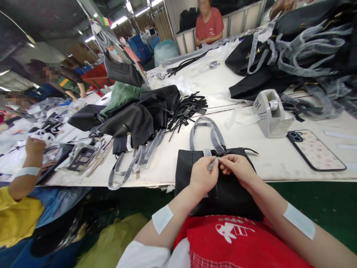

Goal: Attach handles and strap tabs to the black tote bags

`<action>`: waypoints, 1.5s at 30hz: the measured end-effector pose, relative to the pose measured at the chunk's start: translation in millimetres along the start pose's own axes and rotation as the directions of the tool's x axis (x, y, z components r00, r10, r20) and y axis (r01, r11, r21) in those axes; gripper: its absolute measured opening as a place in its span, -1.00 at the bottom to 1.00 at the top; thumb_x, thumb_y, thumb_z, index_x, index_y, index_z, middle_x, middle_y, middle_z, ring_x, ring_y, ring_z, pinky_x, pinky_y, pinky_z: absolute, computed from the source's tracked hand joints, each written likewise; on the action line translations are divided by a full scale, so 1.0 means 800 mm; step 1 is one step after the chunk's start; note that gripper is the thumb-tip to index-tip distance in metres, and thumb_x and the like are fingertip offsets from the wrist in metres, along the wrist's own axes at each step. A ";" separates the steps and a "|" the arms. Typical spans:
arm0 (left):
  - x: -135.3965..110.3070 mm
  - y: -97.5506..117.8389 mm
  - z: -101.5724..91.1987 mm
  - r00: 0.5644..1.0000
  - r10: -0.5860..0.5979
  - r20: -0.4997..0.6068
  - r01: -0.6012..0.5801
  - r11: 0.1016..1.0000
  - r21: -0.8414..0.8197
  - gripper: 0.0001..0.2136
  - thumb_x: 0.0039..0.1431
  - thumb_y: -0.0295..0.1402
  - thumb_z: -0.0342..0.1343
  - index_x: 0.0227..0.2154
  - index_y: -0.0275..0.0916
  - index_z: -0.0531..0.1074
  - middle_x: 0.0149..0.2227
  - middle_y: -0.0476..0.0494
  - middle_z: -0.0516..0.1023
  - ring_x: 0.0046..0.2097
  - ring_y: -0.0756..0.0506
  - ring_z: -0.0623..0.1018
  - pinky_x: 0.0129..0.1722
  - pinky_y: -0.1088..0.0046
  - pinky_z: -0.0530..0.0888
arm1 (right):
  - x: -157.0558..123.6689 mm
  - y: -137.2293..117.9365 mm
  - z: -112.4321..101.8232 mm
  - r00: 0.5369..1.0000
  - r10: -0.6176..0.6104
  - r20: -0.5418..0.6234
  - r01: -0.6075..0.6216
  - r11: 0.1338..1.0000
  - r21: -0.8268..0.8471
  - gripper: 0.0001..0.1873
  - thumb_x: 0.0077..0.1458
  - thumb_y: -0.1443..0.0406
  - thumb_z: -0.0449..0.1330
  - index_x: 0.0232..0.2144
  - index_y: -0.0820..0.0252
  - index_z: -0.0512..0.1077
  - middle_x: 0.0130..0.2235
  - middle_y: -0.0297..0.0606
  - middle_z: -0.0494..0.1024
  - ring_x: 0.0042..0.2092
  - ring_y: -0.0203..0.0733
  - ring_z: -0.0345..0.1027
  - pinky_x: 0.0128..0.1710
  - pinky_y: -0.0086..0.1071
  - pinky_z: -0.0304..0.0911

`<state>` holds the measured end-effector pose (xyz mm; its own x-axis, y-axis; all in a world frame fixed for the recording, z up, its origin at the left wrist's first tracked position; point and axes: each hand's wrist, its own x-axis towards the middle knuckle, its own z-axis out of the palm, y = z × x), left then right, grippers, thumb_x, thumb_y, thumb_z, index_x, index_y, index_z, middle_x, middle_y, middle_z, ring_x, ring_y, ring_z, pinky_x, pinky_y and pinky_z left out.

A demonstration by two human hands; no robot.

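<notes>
A black handbag (185, 175) rests against the table's front edge and my lap, its two handles (206, 122) wrapped in clear plastic and standing up. Over the bag's front, my left hand (203, 175) pinches a small grey piece wrapped in plastic film (213, 163). My right hand (237, 169) is closed at the fingertips beside that piece, meeting the left fingers; what it grips, if anything, is too small to make out. A thin black strap end (251, 150) sticks out at the bag's upper right.
A tape dispenser (272, 115) and a phone (316, 150) lie right. Black bags (134, 123) and a heap of thin black straps (189, 108) lie left. More bags (304, 48) are piled back right. A co-worker's arm (30, 160) is at far left; another person (209, 26) sits across.
</notes>
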<state>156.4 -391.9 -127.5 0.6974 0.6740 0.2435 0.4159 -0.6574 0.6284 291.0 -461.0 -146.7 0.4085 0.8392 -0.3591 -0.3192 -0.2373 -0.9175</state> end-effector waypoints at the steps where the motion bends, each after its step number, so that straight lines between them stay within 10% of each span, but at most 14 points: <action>1: -0.001 0.000 0.000 0.999 0.036 0.004 -0.036 0.998 0.057 -0.80 0.22 -0.39 0.00 -0.17 -0.27 0.48 -0.21 -0.15 0.60 -0.16 -0.07 0.56 -0.10 0.42 0.47 | 0.001 0.001 -0.001 1.000 0.002 0.006 -0.002 1.000 0.020 -0.56 -0.29 -0.01 0.41 -0.58 0.26 0.48 -0.61 -0.31 0.49 -0.63 -0.38 0.29 -0.64 -0.53 0.16; 11: -0.012 0.006 0.004 0.959 0.162 0.234 -0.270 0.772 0.575 -0.64 0.29 -0.42 -0.14 0.10 -0.38 0.30 -0.21 -0.28 0.54 -0.30 -0.11 0.54 -0.37 0.41 0.46 | -0.001 0.000 -0.004 0.999 0.044 0.021 -0.045 0.998 0.049 -0.48 -0.19 -0.09 0.35 -0.52 0.29 0.51 -0.56 -0.24 0.53 -0.60 -0.36 0.35 -0.64 -0.55 0.18; 19: -0.002 0.009 -0.007 0.979 -0.026 0.203 -0.004 0.989 0.147 -0.73 0.19 -0.41 -0.01 -0.08 -0.27 0.45 -0.12 -0.19 0.57 -0.11 -0.12 0.53 -0.06 0.40 0.44 | 0.002 0.009 -0.005 0.999 -0.039 0.019 0.039 0.999 0.002 -0.58 -0.23 0.03 0.41 -0.49 0.27 0.49 -0.56 -0.32 0.51 -0.59 -0.38 0.31 -0.60 -0.53 0.19; 27: 0.005 0.007 -0.015 0.945 -0.130 0.301 0.186 0.969 -0.166 -0.74 0.18 -0.44 -0.06 -0.23 -0.24 0.53 -0.29 -0.10 0.60 -0.29 -0.05 0.52 -0.27 0.50 0.41 | 0.000 0.014 -0.001 0.995 -0.093 0.026 0.094 0.995 -0.040 -0.56 -0.20 -0.02 0.36 -0.46 0.25 0.48 -0.51 -0.26 0.54 -0.56 -0.32 0.34 -0.54 -0.47 0.26; 38: 0.006 -0.011 -0.016 0.739 -0.318 0.593 0.673 0.378 -0.636 -0.63 0.03 -0.16 0.15 -0.24 -0.41 0.52 -0.35 -0.23 0.57 -0.65 0.17 0.17 -0.65 0.58 0.04 | -0.013 0.010 -0.017 0.945 -0.318 0.071 0.297 0.750 -0.592 -0.70 0.06 0.05 0.19 -0.51 0.14 0.45 -0.53 -0.32 0.53 -0.52 -0.21 0.39 -0.48 -0.38 0.23; 41: -0.008 -0.018 -0.026 0.736 -0.273 0.620 0.661 0.489 -0.569 -0.60 0.07 -0.08 0.13 -0.28 -0.38 0.52 -0.38 -0.18 0.56 -0.60 0.13 0.29 -0.59 0.60 0.19 | -0.027 0.001 -0.029 0.910 -0.406 0.086 0.357 0.658 -0.663 -0.76 0.08 0.10 0.17 -0.46 0.11 0.48 -0.48 -0.30 0.55 -0.47 -0.17 0.41 -0.45 -0.36 0.26; 45: -0.030 -0.032 -0.051 0.666 -0.236 0.708 0.613 0.713 -0.340 -0.62 0.09 -0.05 0.11 -0.32 -0.31 0.53 -0.35 -0.13 0.58 -0.43 0.00 0.48 -0.45 0.54 0.37 | -0.036 -0.004 -0.065 0.815 -0.553 -0.172 0.293 0.649 -0.702 -0.72 0.08 0.05 0.17 -0.36 0.11 0.47 -0.41 -0.24 0.57 -0.41 -0.12 0.43 -0.36 -0.32 0.33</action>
<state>105.1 -377.8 -118.9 0.7796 0.3652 -0.5088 0.5260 0.0592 0.8484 324.9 -509.8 -142.5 0.6563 0.7314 0.1851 0.5125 -0.2521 -0.8209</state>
